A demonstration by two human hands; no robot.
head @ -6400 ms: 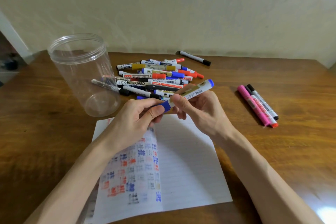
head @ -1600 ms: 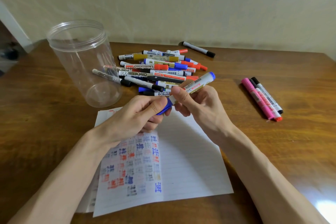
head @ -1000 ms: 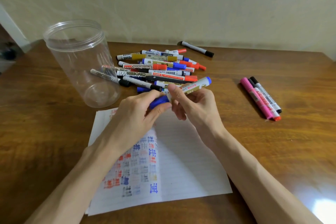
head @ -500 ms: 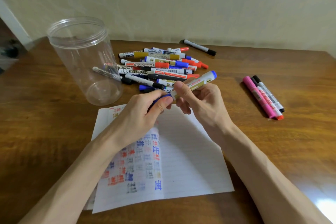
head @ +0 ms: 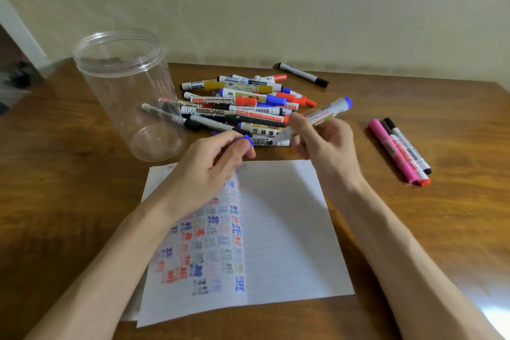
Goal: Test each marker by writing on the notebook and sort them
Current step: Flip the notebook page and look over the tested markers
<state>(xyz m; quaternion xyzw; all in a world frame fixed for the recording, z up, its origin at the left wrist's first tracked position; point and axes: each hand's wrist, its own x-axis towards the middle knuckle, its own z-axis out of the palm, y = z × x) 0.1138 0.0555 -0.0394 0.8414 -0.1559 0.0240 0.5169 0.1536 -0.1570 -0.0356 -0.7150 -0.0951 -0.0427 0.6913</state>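
My right hand (head: 324,146) grips a white marker with a blue end (head: 328,112), held slanted above the table, its bared tip pointing down-left. My left hand (head: 212,171) pinches the marker's blue cap (head: 245,141), which is apart from the marker. Below both hands lies the open notebook (head: 281,229); its left page carries rows of blue, red and grey test marks, its right page is blank. A pile of several mixed markers (head: 242,107) lies just beyond my hands.
A tall clear plastic jar (head: 129,91) stands open at the left, with nothing in it. Three markers, pink, red-tipped and black (head: 400,150), lie side by side at the right. One black-capped marker (head: 303,74) lies alone near the wall. All rest on a brown wooden table (head: 55,174).
The blue cap has come off the marker: my left hand drew it away to the left while my right hand kept the marker's body.
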